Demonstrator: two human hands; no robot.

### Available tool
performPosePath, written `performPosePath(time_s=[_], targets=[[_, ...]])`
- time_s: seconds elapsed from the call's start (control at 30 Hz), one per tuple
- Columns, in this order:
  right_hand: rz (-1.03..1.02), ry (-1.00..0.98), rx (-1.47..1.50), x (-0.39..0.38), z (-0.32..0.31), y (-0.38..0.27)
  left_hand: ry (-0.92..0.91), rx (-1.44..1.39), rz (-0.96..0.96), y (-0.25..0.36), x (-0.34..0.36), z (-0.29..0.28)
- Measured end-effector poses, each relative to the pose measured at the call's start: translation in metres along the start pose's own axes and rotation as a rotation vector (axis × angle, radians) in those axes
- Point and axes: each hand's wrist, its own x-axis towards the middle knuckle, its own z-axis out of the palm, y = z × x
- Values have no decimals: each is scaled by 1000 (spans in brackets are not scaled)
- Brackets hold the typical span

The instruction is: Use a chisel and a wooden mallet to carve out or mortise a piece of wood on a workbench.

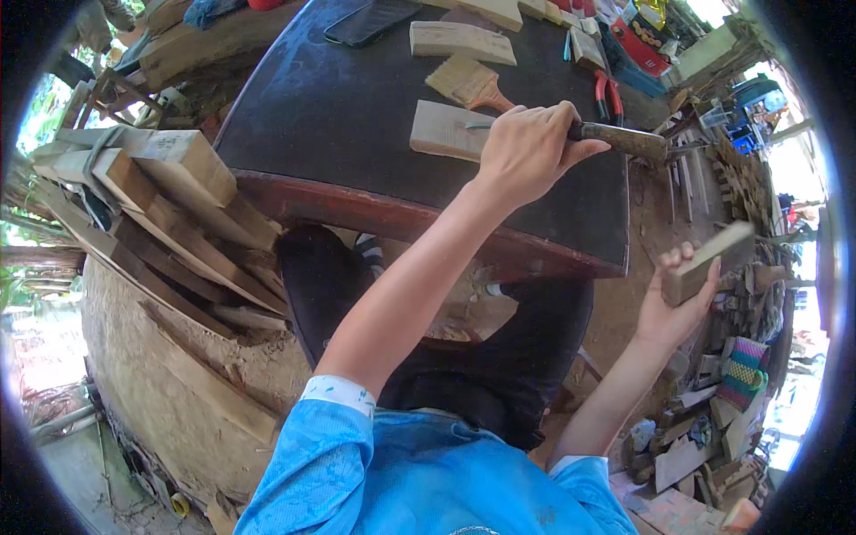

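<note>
Wood is what I'm working: my left hand (528, 147) has its fingers wrapped tight round the chisel (615, 138), its handle sticking out to the right and the blade laid on the flat block (446, 129) near the front of the dark tabletop (339, 116). My right hand (670, 308) is raised off to the side, fingers pinched on a second wood block (707, 261), held in the air well clear of the tabletop. I'd judge this as the carving step, with the raised block serving as a mallet, I think; a strike would need the blade steady. A brush (468, 82) and pliers (608, 94) lie beyond. No containers that I can make out.
</note>
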Motion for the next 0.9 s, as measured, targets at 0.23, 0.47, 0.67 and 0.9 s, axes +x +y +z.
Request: performPosePath(time_s=[0.23, 0.47, 0.67, 0.9], targets=[[307, -347, -465, 0, -20, 3, -5, 80, -62, -10, -3, -7], [184, -138, -275, -10, 4, 17, 17, 42, -40, -5, -2, -7], [477, -332, -487, -36, -32, 25, -42, 78, -49, -6, -6, -11], [425, -134, -375, -56, -59, 19, -235, 67, -60, 14, -25, -31]])
